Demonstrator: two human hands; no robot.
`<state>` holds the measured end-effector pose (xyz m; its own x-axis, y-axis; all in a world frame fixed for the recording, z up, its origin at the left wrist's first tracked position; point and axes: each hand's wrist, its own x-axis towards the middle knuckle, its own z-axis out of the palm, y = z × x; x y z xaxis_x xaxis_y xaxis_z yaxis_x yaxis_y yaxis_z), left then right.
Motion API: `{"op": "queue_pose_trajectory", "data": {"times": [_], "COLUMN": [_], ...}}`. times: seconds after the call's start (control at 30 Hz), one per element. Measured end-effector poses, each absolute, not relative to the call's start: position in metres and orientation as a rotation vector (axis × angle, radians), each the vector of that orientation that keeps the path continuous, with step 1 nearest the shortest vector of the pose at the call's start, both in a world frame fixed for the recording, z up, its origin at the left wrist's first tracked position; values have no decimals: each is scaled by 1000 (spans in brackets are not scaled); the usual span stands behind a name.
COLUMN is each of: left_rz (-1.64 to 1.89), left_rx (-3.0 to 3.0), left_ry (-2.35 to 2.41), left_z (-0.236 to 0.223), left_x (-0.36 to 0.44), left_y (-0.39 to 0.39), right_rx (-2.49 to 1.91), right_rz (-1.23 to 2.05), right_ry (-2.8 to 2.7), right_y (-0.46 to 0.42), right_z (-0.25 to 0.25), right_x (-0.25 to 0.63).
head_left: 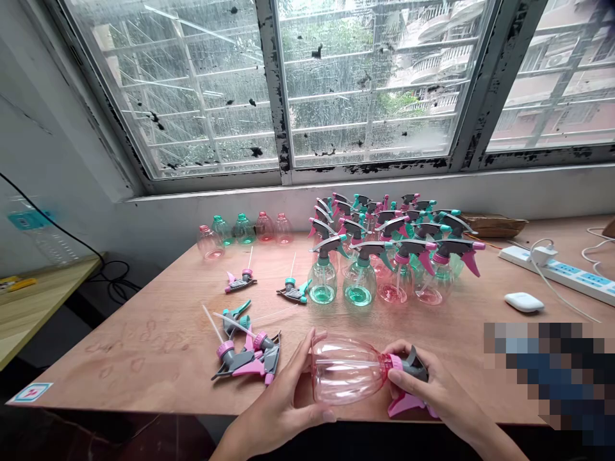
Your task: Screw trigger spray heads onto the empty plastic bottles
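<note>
A clear pink spray bottle [348, 371] lies sideways in the air over the table's front edge. My left hand [293, 390] is curled around its base, thumb below and fingers behind. At the neck, my right hand [423, 384] grips the pink collar of the grey and pink spray head [406, 403], which sits on the bottle mouth. Whether the collar is fully screwed on cannot be seen. Just left of my left hand lies a heap of loose spray heads [245, 355] in pink, teal and grey, with dip tubes sticking out.
Several bottles with spray heads [360, 282] stand grouped on the table [158, 346]. Several bottles without heads [244, 229] line the back left. Single spray heads [293, 291] lie between. At right are a power strip [562, 272], a white case [523, 302] and a wooden bowl [494, 225].
</note>
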<state>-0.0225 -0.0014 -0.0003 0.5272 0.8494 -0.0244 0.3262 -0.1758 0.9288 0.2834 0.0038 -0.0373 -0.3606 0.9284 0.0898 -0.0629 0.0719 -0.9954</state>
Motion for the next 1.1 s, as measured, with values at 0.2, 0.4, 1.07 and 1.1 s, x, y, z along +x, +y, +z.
{"op": "queue_pose_trajectory", "data": {"times": [0.2, 0.4, 1.07, 1.1], "left_rz": [646, 647, 632, 636], "left_rx": [1785, 1765, 1714, 1718], "left_ry": [955, 972, 1009, 1025], "left_z": [-2, -1, 0, 0], "left_x": [-21, -21, -21, -21], "left_y": [-3, -5, -2, -3], "right_rx": [-936, -942, -968, -954], "right_rz": [1399, 1387, 1377, 1382], "right_ry": [-1445, -1435, -1408, -1401], "right_y": [3, 3, 2, 2], "right_z": [-35, -35, -33, -33], "right_x": [280, 279, 276, 276]}}
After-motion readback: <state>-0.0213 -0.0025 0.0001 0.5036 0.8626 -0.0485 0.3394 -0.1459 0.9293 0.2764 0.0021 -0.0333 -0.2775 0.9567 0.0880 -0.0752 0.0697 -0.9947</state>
